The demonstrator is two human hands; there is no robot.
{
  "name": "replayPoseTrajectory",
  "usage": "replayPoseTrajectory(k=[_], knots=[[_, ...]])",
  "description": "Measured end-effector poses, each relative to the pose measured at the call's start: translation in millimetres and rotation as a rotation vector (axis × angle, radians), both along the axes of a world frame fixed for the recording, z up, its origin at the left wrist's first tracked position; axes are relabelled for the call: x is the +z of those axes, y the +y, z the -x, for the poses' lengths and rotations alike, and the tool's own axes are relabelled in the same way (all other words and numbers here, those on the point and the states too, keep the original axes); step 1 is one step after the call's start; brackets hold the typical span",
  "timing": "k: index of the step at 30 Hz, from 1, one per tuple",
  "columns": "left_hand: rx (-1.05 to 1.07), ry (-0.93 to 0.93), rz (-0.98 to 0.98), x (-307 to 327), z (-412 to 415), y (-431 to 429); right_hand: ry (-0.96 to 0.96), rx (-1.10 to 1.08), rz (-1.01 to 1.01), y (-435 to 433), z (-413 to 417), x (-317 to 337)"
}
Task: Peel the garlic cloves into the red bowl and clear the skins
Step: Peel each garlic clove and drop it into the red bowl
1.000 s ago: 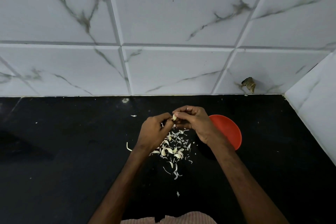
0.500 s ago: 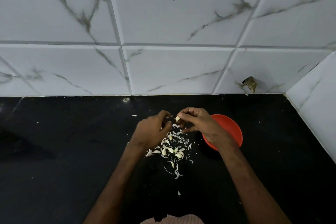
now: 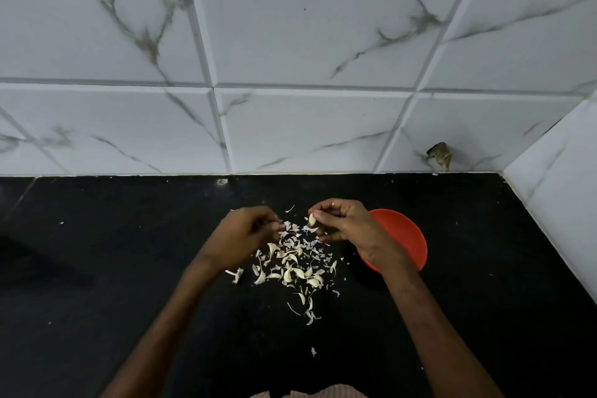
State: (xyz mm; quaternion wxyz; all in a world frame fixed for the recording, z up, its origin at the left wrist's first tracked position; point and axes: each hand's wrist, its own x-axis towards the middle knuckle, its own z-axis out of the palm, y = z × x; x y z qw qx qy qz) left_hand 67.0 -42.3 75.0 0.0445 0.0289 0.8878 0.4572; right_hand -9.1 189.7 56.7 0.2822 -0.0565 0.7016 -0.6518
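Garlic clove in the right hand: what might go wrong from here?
The small pale garlic clove is only pinched by the right hand, short of the round red bowl. It could slip into the pile of papery white skins and be hard to spot. Skins lie scattered across the black countertop, some near the bowl, so they might get swept in.

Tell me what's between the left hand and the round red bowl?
In the head view: a scattered pile of pale papery garlic skins on the black countertop, then the right hand pinching a pale garlic clove, beside the round red bowl.
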Motion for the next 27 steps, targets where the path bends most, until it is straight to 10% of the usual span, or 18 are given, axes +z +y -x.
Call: replayPoseTrajectory(k=[8, 27], knots=[[0.111, 0.130, -0.254, -39.3, 22.8, 52.7, -0.002, -0.059, -0.042, -1.7, -3.3, 0.9], [0.276, 0.186, -0.100, -59.3, 26.0, 63.0, 0.104, -0.012, -0.141, 0.6, -1.5, -18.5]])
